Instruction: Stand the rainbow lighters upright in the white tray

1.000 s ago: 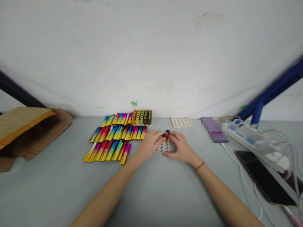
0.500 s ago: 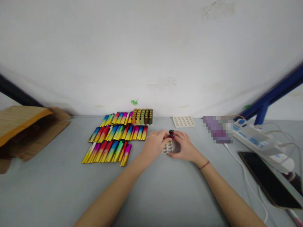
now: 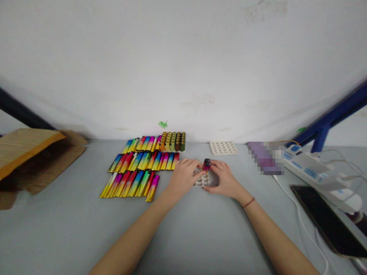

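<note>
A white tray with rows of holes (image 3: pixel 203 182) lies on the table between my hands, partly covered by them. Dark-topped lighters (image 3: pixel 207 164) with purple-red bodies stand upright at its far side; their lower ends are hidden. My right hand (image 3: pixel 225 177) curves around the tray's right side, thumb at the near edge and fingertips beside the lighters. At the left side, my left hand (image 3: pixel 185 176) is bent over the tray, with its thumb and fingertips apart near the lighters. Left of it lie rows of shiny rainbow-coloured lighters (image 3: pixel 137 184).
A block of upright lighters (image 3: pixel 172 141) stands by the wall, with another white holed tray (image 3: pixel 223 148) to its right. An opened cardboard box (image 3: pixel 43 164) sits at left. A power strip (image 3: pixel 306 168), white cables and a black phone (image 3: pixel 327 217) occupy the right side.
My left hand has drawn slightly left, away from the lighters, and more of their purple-red bodies shows. My right hand stays around the tray. The view has shifted slightly.
</note>
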Demonstrator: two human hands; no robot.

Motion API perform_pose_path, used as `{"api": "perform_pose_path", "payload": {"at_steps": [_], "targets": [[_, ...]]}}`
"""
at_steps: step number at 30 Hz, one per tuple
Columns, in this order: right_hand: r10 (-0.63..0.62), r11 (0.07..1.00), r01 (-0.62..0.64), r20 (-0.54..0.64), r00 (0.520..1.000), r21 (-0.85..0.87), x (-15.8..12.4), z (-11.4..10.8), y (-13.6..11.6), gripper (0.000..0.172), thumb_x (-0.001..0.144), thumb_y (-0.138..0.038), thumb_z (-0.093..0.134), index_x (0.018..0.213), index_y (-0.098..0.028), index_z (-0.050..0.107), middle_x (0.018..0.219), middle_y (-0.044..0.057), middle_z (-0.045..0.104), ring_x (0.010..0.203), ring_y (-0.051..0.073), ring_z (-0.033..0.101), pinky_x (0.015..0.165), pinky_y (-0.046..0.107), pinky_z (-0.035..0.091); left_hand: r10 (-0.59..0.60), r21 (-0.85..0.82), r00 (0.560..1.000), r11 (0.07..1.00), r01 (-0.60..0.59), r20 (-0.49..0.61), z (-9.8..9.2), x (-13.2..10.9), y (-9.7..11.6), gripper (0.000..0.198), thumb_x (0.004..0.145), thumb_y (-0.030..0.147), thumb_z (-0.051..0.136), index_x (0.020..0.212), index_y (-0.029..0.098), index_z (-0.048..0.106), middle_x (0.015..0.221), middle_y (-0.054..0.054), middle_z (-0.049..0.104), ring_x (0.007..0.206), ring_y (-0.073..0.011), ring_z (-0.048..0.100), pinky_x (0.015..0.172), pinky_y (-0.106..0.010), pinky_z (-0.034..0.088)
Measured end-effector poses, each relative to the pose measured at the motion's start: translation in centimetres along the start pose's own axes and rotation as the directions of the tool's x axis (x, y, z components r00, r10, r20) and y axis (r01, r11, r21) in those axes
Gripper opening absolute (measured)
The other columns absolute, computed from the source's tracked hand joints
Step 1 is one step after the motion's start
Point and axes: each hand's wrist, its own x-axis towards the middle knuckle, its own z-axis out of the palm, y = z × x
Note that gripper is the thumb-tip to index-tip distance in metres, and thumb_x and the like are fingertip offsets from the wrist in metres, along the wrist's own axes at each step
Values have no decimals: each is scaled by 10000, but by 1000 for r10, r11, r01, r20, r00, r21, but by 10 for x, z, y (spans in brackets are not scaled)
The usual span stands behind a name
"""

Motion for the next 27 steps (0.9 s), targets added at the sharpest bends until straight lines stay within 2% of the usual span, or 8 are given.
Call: {"api": "perform_pose_path", "payload": {"at_steps": [4,7,11,14,18,20,24,27], "targets": [[-29,997,27,27,999,73,-2,-8,3,652,663,-394,793,1233,-158,582,1308,168,584,1221,328,531,1087,504,387,-105,160,992,980,115,-67,-20,-12,-28,214,945,329,535,948,177,686,969,-62,728,932,-238,617,839,-370,407],[-13,995,10,35,999,102,-4,-10,5,626,677,-381,783,1229,-162,587,1315,165,579,1220,329,537,1083,502,406,-210,365,962,893,262,-177,-28,-20,-46,282,958,341,488,1028,191,716,1012,-89,718,953,-284,590,799,-403,397],[6,997,-7,14,1000,79,-7,-6,6,688,674,-399,783,1278,-159,555,1338,173,566,1242,344,525,1112,551,366,-175,496,968,833,244,-182,-23,-24,-51,322,929,413,519,1120,243,713,1081,-102,691,989,-321,557,766,-428,380],[15,997,-16,9,1000,76,-8,-4,6,696,682,-406,775,1291,-159,546,1334,174,567,1242,345,525,1117,556,359,-133,491,981,851,187,-143,-16,-25,-46,244,913,329,536,1034,229,722,1086,-90,695,986,-299,558,789,-428,375],[6,997,-7,5,1000,78,-8,-5,6,679,679,-396,775,1278,-163,555,1319,172,574,1231,338,530,1109,541,371,-158,452,983,873,184,-94,-16,-26,-40,181,888,263,546,937,184,702,973,-97,729,984,-301,573,790,-428,378],[1,997,-1,4,1000,74,-7,-5,5,683,679,-392,775,1281,-161,549,1318,173,573,1224,336,532,1103,538,377,-173,433,982,882,189,-76,-16,-26,-39,209,907,280,528,980,185,699,958,-102,734,988,-307,582,803,-434,385],[-5,997,5,8,1000,72,-7,-6,4,688,691,-393,765,1295,-161,534,1328,174,565,1229,333,526,1099,534,382,-201,395,977,894,210,-65,-15,-24,-37,373,894,205,514,1254,166,607,1083,-133,702,1015,-302,604,854,-433,414],[-10,998,9,11,1000,69,-7,-6,4,683,693,-402,763,1291,-164,536,1325,174,565,1226,337,528,1096,541,383,-207,319,975,921,224,-87,-16,-22,-37,371,884,174,485,1236,138,597,1069,-150,666,1017,-300,613,871,-433,435]]}}
